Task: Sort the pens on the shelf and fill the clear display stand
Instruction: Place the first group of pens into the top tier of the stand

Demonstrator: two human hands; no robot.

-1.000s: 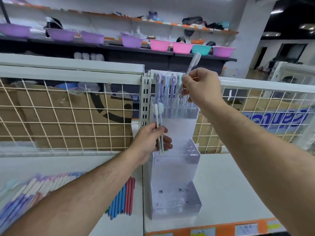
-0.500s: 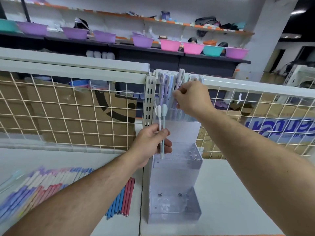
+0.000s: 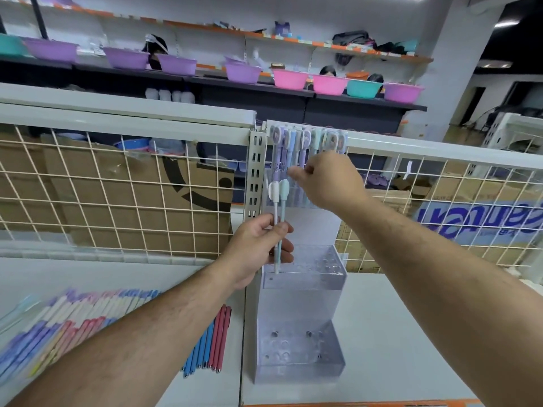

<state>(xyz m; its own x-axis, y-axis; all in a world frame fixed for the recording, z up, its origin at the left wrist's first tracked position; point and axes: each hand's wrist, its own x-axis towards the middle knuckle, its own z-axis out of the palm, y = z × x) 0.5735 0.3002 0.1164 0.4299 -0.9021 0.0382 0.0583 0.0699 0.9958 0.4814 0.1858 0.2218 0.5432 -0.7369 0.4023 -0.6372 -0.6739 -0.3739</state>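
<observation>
The clear stepped display stand [image 3: 302,306] stands on the white shelf against the wire fence. Several pastel pens [image 3: 286,148] stand in its top tier; the middle and bottom tiers show only bare holes. My right hand [image 3: 329,180] reaches into the top tier and pinches the barrel of one pen [image 3: 307,141] standing among the others. My left hand [image 3: 255,248] grips two capped pens [image 3: 279,207], one white and one teal, upright beside the stand's left edge, with their tips near the middle tier.
Rows of pastel pens [image 3: 58,327] lie on the shelf at the lower left, with blue and pink pens [image 3: 207,345] beside them. A wire fence [image 3: 117,201] with cardboard boxes behind it backs the shelf. Coloured basins [image 3: 289,79] sit on far shelves.
My right hand has come down from above the stand, lowering its pen into the top tier among the others. My left hand has stayed by the stand with its two pens.
</observation>
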